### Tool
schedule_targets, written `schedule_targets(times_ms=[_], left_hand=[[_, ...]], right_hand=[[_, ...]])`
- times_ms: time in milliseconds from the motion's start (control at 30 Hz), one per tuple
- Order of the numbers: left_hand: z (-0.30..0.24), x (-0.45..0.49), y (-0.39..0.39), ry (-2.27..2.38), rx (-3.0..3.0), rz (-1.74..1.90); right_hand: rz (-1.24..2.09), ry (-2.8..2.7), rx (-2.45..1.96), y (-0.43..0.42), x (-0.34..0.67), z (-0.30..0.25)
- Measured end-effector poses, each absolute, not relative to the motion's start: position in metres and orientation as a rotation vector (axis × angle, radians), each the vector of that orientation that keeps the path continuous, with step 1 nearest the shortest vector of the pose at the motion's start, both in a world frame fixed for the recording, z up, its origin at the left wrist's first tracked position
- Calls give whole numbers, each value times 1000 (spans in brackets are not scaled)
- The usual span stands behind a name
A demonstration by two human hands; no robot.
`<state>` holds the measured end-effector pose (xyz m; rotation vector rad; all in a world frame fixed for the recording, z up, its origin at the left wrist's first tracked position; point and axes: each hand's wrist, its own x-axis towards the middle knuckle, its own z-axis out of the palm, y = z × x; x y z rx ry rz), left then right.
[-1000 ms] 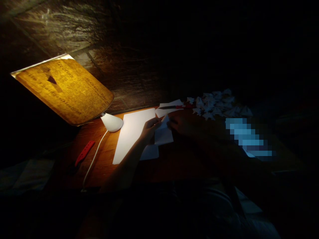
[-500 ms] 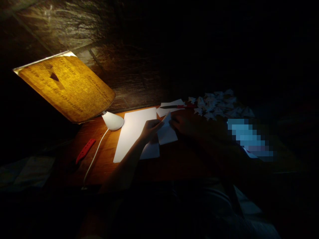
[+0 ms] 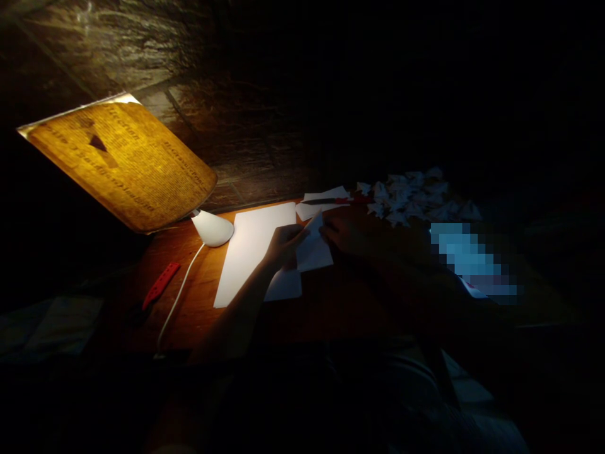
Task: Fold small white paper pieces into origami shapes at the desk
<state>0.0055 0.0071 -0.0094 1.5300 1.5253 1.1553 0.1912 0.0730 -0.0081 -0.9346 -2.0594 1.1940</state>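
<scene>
A small sheet of white paper [image 3: 316, 251] with a folded, pointed top stands tilted between my two hands. My left hand [image 3: 285, 243] is closed on its left edge, thumb on top. Dimly lit, my right hand [image 3: 338, 234] pinches the paper's upper right edge. Beneath my left hand and forearm lies a larger white sheet [image 3: 255, 246] on the wooden table. Smaller paper pieces [image 3: 326, 200] lie behind the hands, with a dark blade with a red handle [image 3: 341, 201] across them.
A lamp with a yellow printed shade [image 3: 123, 164] and white base [image 3: 212, 229] stands at left, its cord [image 3: 182, 296] running to the front edge. A red-handled tool [image 3: 161, 285] lies beside it. Folded paper pieces [image 3: 411, 197] are heaped at back right, near a lit phone [image 3: 472, 261].
The paper in my hands has tilted slightly, its lower corner shifting a little left. Both hands keep their hold. The whole view has shifted slightly.
</scene>
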Motion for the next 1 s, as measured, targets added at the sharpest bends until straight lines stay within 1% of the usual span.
schedule_targets(times_ms=[367,467,767,1000], left_hand=[[-15,5,8,1478,1487,1139],[-18,4,9,1512,1523,1161],[-15,3,10,1595,1580,1223],[-15,4,10,1561,1567,1208]], right_hand=[[1031,-2202,-935,72,190,-9],[1061,-2194,-933,73,190,-13],[1294,-2070,-797,76,193,-18],[1219,-2133,-832,74,193,-14]])
